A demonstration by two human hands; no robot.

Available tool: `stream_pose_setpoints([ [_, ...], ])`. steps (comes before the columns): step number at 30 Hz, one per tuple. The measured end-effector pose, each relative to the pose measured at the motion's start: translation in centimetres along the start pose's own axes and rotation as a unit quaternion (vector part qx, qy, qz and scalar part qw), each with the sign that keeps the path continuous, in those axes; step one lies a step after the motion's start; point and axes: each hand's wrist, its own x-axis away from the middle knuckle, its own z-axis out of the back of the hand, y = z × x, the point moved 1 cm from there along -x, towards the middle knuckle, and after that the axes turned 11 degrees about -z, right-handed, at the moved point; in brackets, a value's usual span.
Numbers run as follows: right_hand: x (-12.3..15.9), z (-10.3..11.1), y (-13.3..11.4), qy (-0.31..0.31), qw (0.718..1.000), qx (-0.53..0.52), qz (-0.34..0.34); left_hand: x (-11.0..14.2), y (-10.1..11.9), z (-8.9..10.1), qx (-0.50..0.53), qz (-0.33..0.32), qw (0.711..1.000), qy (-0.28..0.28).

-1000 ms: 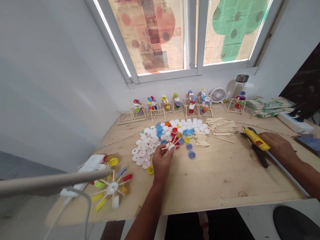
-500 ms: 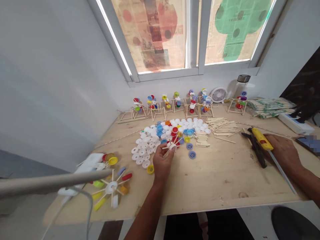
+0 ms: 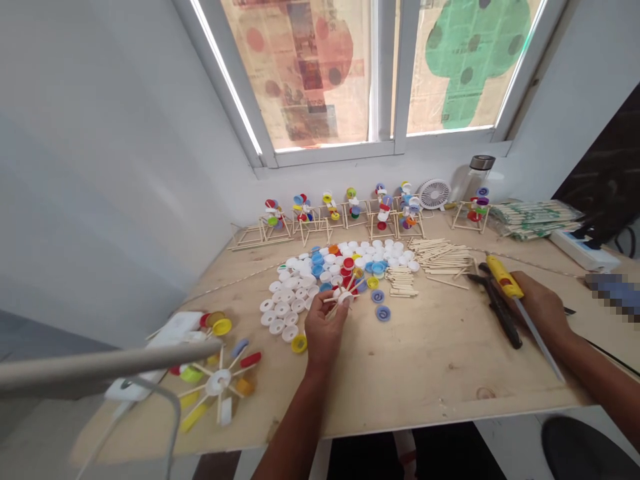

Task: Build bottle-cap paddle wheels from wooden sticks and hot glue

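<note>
My left hand (image 3: 326, 328) is closed on a white bottle cap (image 3: 345, 298) with several thin wooden sticks poking out around it like spokes. It is over the front of a pile of caps (image 3: 287, 293). At the right, my right hand (image 3: 540, 307) is closed around a yellow hot glue gun (image 3: 505, 277), its nozzle pointing away and a long glue stick (image 3: 543, 343) coming out of its back. Just left of the gun lies a black-handled tool (image 3: 500, 313), perhaps pliers. Two blue-purple caps (image 3: 383, 313) lie between the hands.
Several small stick frames with cap wheels (image 3: 383, 217) line the wall, beside a white fan (image 3: 435, 194). Loose sticks (image 3: 443, 257) lie mid-table. A finished-looking spoked cap wheel (image 3: 219, 383) lies at left, under a grey bar (image 3: 110, 363). A power strip (image 3: 583, 250) stands at right.
My right hand and the glue gun have shifted a little to the left. The left hand keeps its hold on the spoked cap. The whole view has moved slightly.
</note>
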Motion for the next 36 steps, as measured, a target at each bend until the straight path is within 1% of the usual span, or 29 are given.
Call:
stream_pose_setpoints([
  [3, 0.2, 0.0, -1.6, 0.003, 1.0, -0.006, 0.006, 0.0, -0.1, 0.1, -0.002, 0.003, 1.0, 0.006],
  [6, 0.2, -0.1, -2.1, 0.005, 1.0, 0.003, 0.009, 0.0, 0.0, 0.1, -0.009, 0.005, 1.0, 0.004],
  [8, 0.2, 0.0, -1.8, 0.03, 0.999, 0.0, 0.03, 0.0, 0.2, 0.1, -0.015, 0.005, 1.0, 0.001],
  [11, 0.3, 0.3, -0.3, 0.073, 0.994, -0.015, 0.075, 0.1, 0.4, 0.0, -0.02, -0.002, 1.0, 0.002],
  [13, 0.6, 0.4, 0.8, 0.079, 0.99, -0.026, 0.115, 0.1, 0.5, 0.0, -0.018, -0.009, 1.0, -0.002],
  [17, 1.0, 0.8, 2.4, 0.063, 0.979, -0.027, 0.191, 0.0, 0.4, -0.1, -0.017, -0.012, 1.0, -0.007],
  [21, 0.9, 0.9, 2.5, 0.057, 0.969, -0.001, 0.238, -0.1, 0.4, -0.1, -0.011, -0.003, 1.0, 0.0],
  [24, 0.6, 0.8, 2.4, 0.057, 0.966, 0.015, 0.252, -0.1, 0.5, -0.2, -0.004, 0.006, 1.0, 0.003],
  [26, 0.1, 0.6, 2.8, 0.042, 0.966, 0.022, 0.255, 0.0, 0.6, -0.2, -0.002, 0.007, 1.0, 0.008],
  [30, -1.1, 0.1, 4.8, 0.0, 0.966, 0.031, 0.258, 0.1, 1.0, -0.3, 0.005, 0.009, 1.0, 0.018],
  [32, -1.6, 0.7, 5.6, 0.004, 0.966, 0.029, 0.258, 0.1, 1.2, -0.3, 0.012, 0.01, 1.0, 0.02],
  [33, -1.7, 1.3, 5.7, 0.021, 0.965, 0.024, 0.259, 0.1, 1.3, -0.3, 0.015, 0.009, 1.0, 0.021],
  [35, -1.2, 3.1, 4.7, 0.072, 0.963, 0.003, 0.26, 0.1, 1.3, -0.3, 0.022, 0.004, 0.999, 0.023],
  [36, -0.6, 4.2, 3.7, 0.1, 0.96, -0.014, 0.26, 0.1, 1.2, -0.3, 0.025, 0.001, 0.999, 0.024],
])
